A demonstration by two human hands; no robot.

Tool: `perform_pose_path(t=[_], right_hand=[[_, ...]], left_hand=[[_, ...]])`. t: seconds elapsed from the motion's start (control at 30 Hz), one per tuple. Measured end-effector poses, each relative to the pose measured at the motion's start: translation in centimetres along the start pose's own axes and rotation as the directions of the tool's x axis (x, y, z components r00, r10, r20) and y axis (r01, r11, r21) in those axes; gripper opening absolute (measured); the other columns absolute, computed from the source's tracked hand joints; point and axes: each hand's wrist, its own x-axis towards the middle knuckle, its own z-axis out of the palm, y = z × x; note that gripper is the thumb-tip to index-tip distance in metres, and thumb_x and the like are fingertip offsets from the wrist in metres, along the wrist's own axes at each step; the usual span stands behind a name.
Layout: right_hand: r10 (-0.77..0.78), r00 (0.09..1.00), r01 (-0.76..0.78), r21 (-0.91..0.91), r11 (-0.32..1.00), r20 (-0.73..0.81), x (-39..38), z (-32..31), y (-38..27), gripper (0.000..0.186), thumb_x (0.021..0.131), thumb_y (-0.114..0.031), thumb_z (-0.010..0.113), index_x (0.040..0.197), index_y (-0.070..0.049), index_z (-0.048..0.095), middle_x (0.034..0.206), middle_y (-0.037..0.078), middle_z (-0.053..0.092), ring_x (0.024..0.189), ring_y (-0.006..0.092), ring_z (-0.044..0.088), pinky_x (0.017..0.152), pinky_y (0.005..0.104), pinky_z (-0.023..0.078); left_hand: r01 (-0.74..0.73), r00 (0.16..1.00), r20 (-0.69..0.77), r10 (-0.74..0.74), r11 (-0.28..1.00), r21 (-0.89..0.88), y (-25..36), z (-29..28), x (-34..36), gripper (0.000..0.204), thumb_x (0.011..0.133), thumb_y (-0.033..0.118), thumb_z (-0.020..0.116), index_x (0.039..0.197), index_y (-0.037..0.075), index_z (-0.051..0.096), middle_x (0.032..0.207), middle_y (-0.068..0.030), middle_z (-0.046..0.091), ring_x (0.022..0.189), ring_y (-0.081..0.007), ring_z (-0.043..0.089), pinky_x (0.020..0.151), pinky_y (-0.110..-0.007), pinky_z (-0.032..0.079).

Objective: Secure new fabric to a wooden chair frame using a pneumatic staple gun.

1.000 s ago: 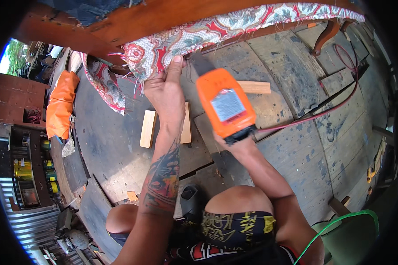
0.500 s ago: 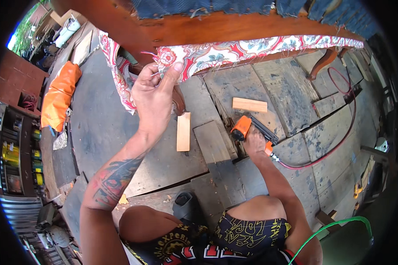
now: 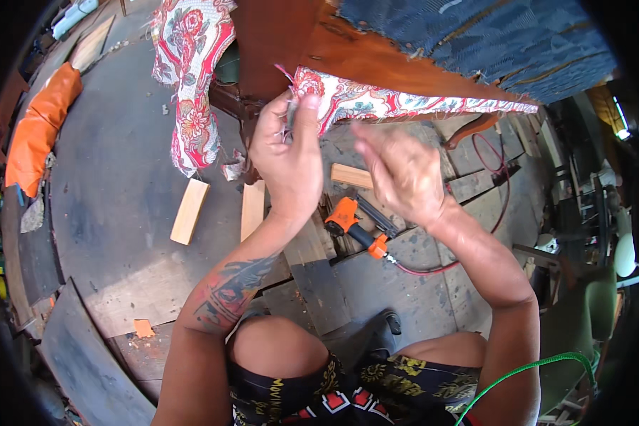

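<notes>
My left hand [image 3: 287,153] pinches the near-left end of a floral fabric strip [image 3: 383,103] between thumb and fingers. The strip, white with red and grey patterning, lies along the lower wooden rail [image 3: 362,57] of a piece of furniture, and its edge is frayed. To the right, just below the strip, hovers my right hand [image 3: 408,174], its thumb apart from its blurred fingers and nothing seen in it. An orange and black air stapler [image 3: 345,214] rests on the floor beneath that hand, joined to a red hose [image 3: 433,270].
More floral fabric [image 3: 191,121] hangs at the left of the furniture. Wood blocks [image 3: 189,211] lie on the board floor. Blue upholstery [image 3: 489,42] covers the upper part. An orange bundle [image 3: 44,128] lies far left; a green cord [image 3: 546,361] crosses lower right.
My right hand has let go of the air stapler, left it on the floor and risen toward the fabric strip. My left hand still pinches the strip's end. The view has shifted.
</notes>
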Motion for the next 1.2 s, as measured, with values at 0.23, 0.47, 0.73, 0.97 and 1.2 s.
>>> perform_pose_path(t=[0.23,0.47,0.73,0.97,1.2], right_hand=[[0.281,0.891,-0.249,0.135,0.959,-0.357,3.5,3.3,-1.1,0.011,0.087,-0.008,0.076,0.094,0.0,0.074,0.084,0.013,0.073,0.065,0.0173,0.068,0.062,0.0291,0.054],[0.665,0.709,-0.44,0.59,0.677,-0.234,4.3,4.0,-3.2,0.014,0.09,-0.009,0.076,0.096,0.003,0.073,0.082,0.006,0.073,0.071,0.0058,0.063,0.066,0.0227,0.052],[0.716,0.673,-0.538,0.543,0.645,-0.185,4.1,3.3,-3.7,0.013,0.091,-0.009,0.075,0.096,0.003,0.074,0.081,0.003,0.072,0.071,0.006,0.063,0.065,0.0222,0.053],[0.593,0.78,-0.5,0.371,0.782,-0.199,2.9,5.5,-3.4,0.013,0.085,-0.009,0.078,0.089,0.002,0.073,0.079,0.012,0.073,0.066,0.0148,0.067,0.062,0.0285,0.054],[0.344,0.882,-0.301,0.178,0.937,-0.321,3.1,5.6,-2.3,0.012,0.083,-0.006,0.074,0.095,-0.003,0.073,0.083,0.012,0.072,0.066,0.0234,0.068,0.06,0.0326,0.056]], left_hand=[[0.121,0.993,0.028,-0.118,0.979,-0.165,-1.3,-0.8,0.2,0.018,0.098,0.015,0.067,0.102,-0.003,0.069,0.096,-0.0033,0.07,0.085,-0.0045,0.06,0.074,-0.022,0.049],[-0.352,0.936,0.111,0.334,0.881,0.317,-1.4,-1.4,-2.0,0.025,0.087,0.003,0.075,0.112,0.003,0.071,0.097,-0.0075,0.071,0.088,-0.0197,0.064,0.078,-0.031,0.051],[0.124,0.992,-0.032,-0.123,0.992,0.016,-2.0,-2.1,-1.4,0.012,0.096,0.011,0.069,0.102,0.001,0.069,0.097,-0.0048,0.073,0.081,-0.01,0.062,0.079,-0.028,0.05],[0.392,0.904,0.066,-0.422,0.759,-0.52,-2.7,-2.2,-0.2,0.013,0.098,0.016,0.066,0.102,0.004,0.067,0.102,-0.0061,0.071,0.091,-0.0112,0.065,0.086,-0.03,0.054],[0.425,0.844,0.017,-0.536,0.65,-0.63,-2.0,-1.4,-1.6,0.02,0.099,0.016,0.065,0.115,0.006,0.059,0.101,-0.0063,0.069,0.092,-0.0127,0.065,0.086,-0.034,0.055]])
